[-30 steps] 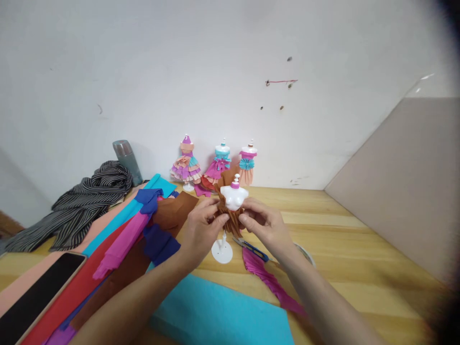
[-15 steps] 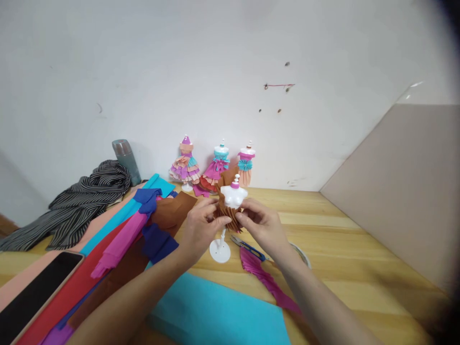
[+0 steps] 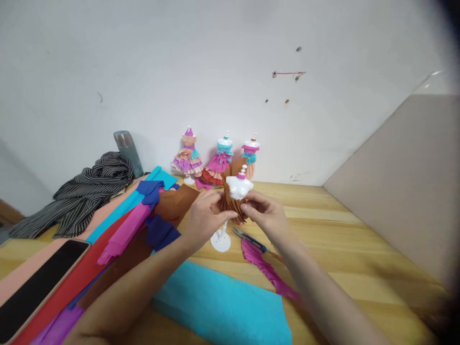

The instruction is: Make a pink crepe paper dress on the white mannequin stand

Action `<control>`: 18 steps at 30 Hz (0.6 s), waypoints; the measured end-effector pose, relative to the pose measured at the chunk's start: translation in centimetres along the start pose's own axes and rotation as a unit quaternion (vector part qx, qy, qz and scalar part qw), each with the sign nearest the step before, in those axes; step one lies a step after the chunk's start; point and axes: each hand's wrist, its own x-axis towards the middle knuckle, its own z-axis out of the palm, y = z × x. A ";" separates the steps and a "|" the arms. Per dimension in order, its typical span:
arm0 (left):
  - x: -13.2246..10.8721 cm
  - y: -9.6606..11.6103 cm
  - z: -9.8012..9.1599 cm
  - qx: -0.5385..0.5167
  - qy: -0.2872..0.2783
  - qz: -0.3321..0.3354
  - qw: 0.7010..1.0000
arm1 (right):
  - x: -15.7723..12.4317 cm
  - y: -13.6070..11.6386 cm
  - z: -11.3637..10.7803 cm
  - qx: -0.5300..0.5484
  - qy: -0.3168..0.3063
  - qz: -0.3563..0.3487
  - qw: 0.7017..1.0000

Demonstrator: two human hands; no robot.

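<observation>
Thumbs and fingers of the left hand [image 3: 205, 215] and right hand [image 3: 265, 213] pinch brown pleated paper [image 3: 233, 206] at the waist of a small white dress form [image 3: 239, 187], one hand on either side. Directly between the two grips lies the gathered paper, its folds running roughly up and down, with neither hand clearly nearer; the left thumb reaches across the front while the right thumb presses at the opposite edge. Fingertips behind the paper are hidden. The form's long axis leans, its neck above the grip and toward the right hand, its round white base [image 3: 220, 241] below and toward the left; whether that base touches the wooden table [image 3: 323, 225] cannot be told. Just below the right hand, blue-handled snips [image 3: 250, 242] lie near a pleated pink strip [image 3: 264, 268], with a turquoise sheet [image 3: 226, 302] nearer the wearer. Beyond the grip, three dressed forms [image 3: 187, 155] stand along the wall, and left of the left hand, coloured papers [image 3: 125, 230] spread beside a phone [image 3: 39, 282].
</observation>
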 end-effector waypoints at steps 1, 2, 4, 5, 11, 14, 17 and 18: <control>0.0 0.0 0.0 0.006 0.000 0.003 1.000 | 0.0 0.0 0.0 0.002 0.002 0.002 1.000; 0.0 -0.1 0.1 0.009 0.000 0.005 1.000 | -0.1 0.1 0.0 0.005 0.004 0.004 1.000; -0.1 -0.2 0.2 0.005 0.001 0.000 1.000 | 0.0 0.1 0.1 0.012 0.010 0.002 1.000; 0.0 -0.2 0.2 -0.002 0.001 -0.006 1.000 | 0.0 0.1 0.1 0.014 0.013 0.000 1.000; 0.2 -0.5 0.3 -0.105 -0.014 -0.052 0.993 | 0.2 0.0 0.3 0.016 0.015 -0.026 0.999; 0.5 -1.0 0.2 -0.171 -0.053 -0.080 0.981 | 0.2 -0.1 0.4 0.024 0.018 -0.020 0.999; 0.7 -1.7 0.2 -0.231 -0.080 -0.110 0.963 | 0.2 -0.2 0.6 0.017 0.027 -0.012 0.999; 0.8 -2.0 0.2 -0.244 -0.081 -0.115 0.959 | 0.2 -0.3 0.6 0.012 0.029 -0.010 0.999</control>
